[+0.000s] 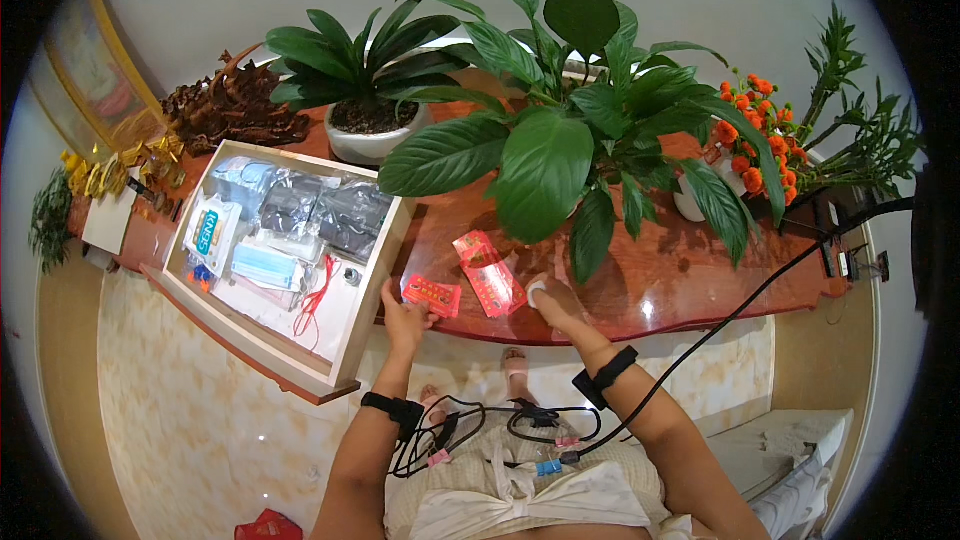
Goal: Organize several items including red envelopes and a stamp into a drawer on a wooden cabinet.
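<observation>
My left hand [407, 324] is at the table's front edge beside the drawer, its index finger stretched along the drawer's side. Its other fingers touch the lower left edge of a few red paper envelopes [433, 295]; whether they grip them is hard to see. More red envelopes [490, 279], printed in gold, lie overlapped on the glossy wooden tabletop to the right. Beside their right end, my right hand [561, 305] rests on the table with a small white thing [535, 293] in its fingers, perhaps a wipe or cloth, partly hidden by the hand.
At left, a wooden drawer [346, 345] holds packaged masks [266, 265], dark plastic-wrapped packs [352, 214] and a red cord [315, 300]. A broad-leaved plant [547, 165] overhangs the table; a white pot [375, 141] stands behind. A black cable [720, 315] crosses at right.
</observation>
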A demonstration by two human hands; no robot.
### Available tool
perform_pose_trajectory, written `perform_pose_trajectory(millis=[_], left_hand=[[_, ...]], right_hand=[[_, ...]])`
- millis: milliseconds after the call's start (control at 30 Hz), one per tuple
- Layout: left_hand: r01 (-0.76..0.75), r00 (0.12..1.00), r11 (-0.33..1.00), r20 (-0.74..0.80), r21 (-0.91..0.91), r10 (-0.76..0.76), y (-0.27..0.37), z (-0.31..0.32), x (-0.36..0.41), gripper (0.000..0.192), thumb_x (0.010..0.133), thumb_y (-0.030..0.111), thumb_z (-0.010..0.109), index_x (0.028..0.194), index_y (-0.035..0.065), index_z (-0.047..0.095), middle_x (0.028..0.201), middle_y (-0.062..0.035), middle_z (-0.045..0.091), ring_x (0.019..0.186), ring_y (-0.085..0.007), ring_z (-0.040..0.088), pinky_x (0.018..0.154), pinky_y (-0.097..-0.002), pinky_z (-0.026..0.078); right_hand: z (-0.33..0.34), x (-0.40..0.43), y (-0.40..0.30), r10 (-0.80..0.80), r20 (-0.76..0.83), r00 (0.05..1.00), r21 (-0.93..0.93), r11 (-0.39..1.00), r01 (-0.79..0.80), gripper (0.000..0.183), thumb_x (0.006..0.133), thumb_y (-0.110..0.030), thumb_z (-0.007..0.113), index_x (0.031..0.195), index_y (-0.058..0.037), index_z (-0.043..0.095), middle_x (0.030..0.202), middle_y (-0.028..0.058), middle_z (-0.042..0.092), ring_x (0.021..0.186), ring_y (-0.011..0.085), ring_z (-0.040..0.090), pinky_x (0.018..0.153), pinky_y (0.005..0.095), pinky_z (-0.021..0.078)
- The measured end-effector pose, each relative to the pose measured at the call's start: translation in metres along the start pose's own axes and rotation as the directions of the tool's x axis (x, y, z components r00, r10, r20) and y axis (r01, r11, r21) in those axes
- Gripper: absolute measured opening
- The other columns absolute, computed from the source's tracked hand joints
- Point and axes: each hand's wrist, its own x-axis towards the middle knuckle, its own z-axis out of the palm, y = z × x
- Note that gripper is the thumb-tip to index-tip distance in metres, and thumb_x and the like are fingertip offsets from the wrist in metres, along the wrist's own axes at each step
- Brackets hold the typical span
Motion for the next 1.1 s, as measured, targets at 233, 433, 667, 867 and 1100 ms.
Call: perform_pose_trajectory(millis=[233,433,667,867,1100], left_hand=[[-0.221,0.975,0.877,0.066,0.427,0.214,-0.004,-0.014,-0.005,0.054,0.069,0.001,0.057,0.115,0.0036,0.030,0.078,-0.0126,0.055,0.058,-0.0186,0.055,0.045,-0.0246,0.046],[-0.413,0.895,0.463,0.253,0.784,0.369,0.029,0.003,-0.019,0.065,0.054,0.007,0.071,0.112,0.0075,0.041,0.110,-0.0176,0.034,0.097,-0.0340,0.041,0.082,-0.0368,0.036],[-0.452,0.883,0.325,0.364,0.830,0.297,0.031,0.004,-0.003,0.059,0.057,0.014,0.070,0.110,0.0204,0.044,0.106,-0.0134,0.035,0.094,-0.0311,0.043,0.074,-0.0372,0.042],[-0.433,0.894,0.362,0.342,0.825,0.291,0.040,0.010,-0.010,0.056,0.058,0.015,0.070,0.109,0.0191,0.046,0.102,-0.0125,0.036,0.090,-0.0288,0.046,0.071,-0.0363,0.043],[-0.287,0.856,0.953,0.472,0.096,0.210,0.045,0.043,-0.015,0.048,0.071,0.017,0.062,0.113,0.0031,0.042,0.096,-0.0071,0.050,0.084,-0.0141,0.050,0.063,-0.0256,0.044]], right_hand=[[0.043,-0.002,-0.026,-0.309,-0.055,0.950,-0.523,0.819,0.236,0.062,0.061,-0.039,0.063,0.102,0.0006,0.038,0.097,0.0193,0.047,0.086,0.0320,0.050,0.070,0.0375,0.0422],[0.055,0.009,-0.009,-0.261,-0.127,0.957,-0.583,0.800,0.141,0.059,0.060,-0.037,0.064,0.099,-0.0003,0.039,0.097,0.0170,0.043,0.082,0.0327,0.050,0.066,0.0389,0.0434],[0.042,0.012,0.009,-0.328,-0.152,0.932,-0.590,0.787,0.181,0.050,0.060,-0.035,0.064,0.096,-0.0066,0.044,0.095,0.0146,0.044,0.078,0.0312,0.051,0.062,0.0402,0.0428],[0.025,-0.006,-0.016,-0.284,-0.223,0.932,-0.525,0.841,0.131,0.051,0.061,-0.036,0.064,0.100,-0.0085,0.045,0.092,0.0138,0.047,0.080,0.0284,0.051,0.065,0.0373,0.0421],[0.014,-0.037,-0.060,-0.365,-0.131,0.922,-0.381,0.877,0.294,0.057,0.065,-0.035,0.062,0.107,-0.0030,0.041,0.092,0.0167,0.052,0.084,0.0293,0.052,0.071,0.0349,0.0410]])
